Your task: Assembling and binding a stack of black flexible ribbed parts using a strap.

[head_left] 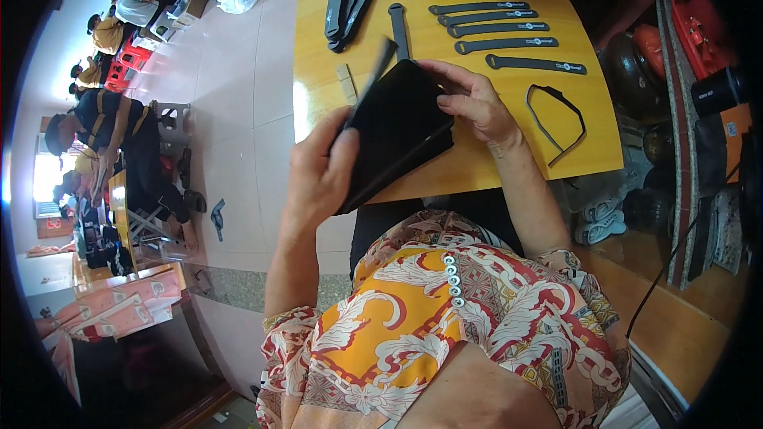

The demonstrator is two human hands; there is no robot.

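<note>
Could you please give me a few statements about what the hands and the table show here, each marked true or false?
1. Both hands hold the black pouch. True: the left hand grips its near edge, the right hand its far corner.
2. The black straps lie in a row on the yellow table. True.
3. The left hand rests empty on the table. False: it grips the pouch and a thin strip.
4. The table is white. False: it is yellow.
</note>
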